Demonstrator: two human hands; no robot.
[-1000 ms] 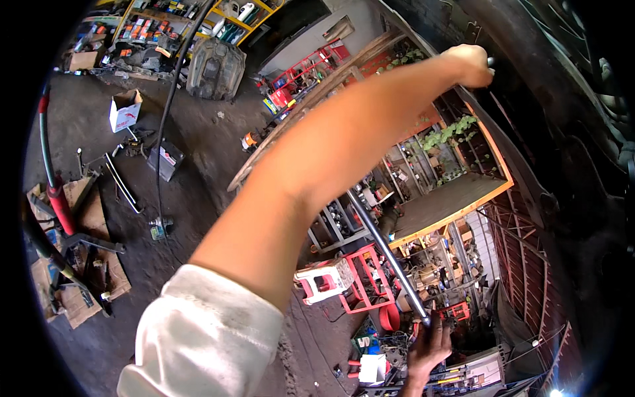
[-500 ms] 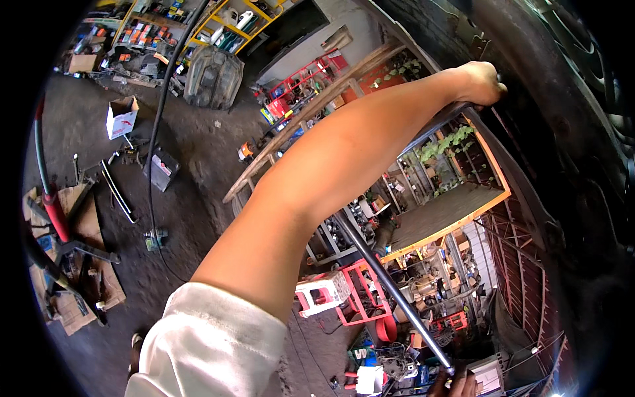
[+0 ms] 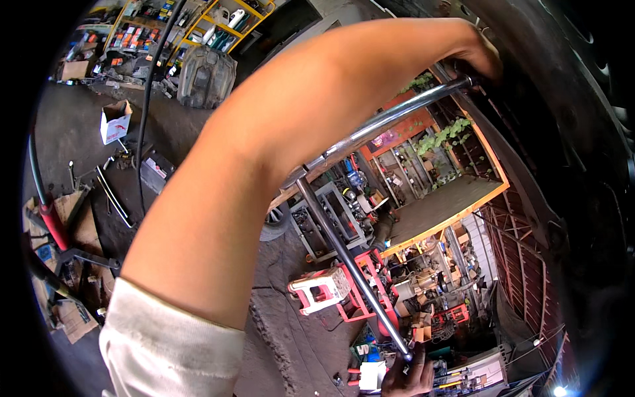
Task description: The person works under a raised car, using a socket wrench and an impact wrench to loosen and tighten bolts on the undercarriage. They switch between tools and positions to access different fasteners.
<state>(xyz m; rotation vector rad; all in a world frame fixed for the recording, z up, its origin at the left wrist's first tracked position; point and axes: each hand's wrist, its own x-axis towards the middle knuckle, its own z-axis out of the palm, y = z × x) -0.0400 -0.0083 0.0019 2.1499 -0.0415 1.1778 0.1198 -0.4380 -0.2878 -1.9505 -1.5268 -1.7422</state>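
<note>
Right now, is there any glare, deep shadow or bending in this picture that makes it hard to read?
In the head view, a bright light flares at the bottom right; the upper metal bar carries shiny highlights; the left hand is partly shaded beside a nearly black area, hiding its fingers; fisheye distortion shows toward the rim, with black corners.

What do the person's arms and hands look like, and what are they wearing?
The left arm has a loose, cream-coloured sleeve that ends above the elbow in a wide hem. No gloves show on the left hand or right hand.
</note>
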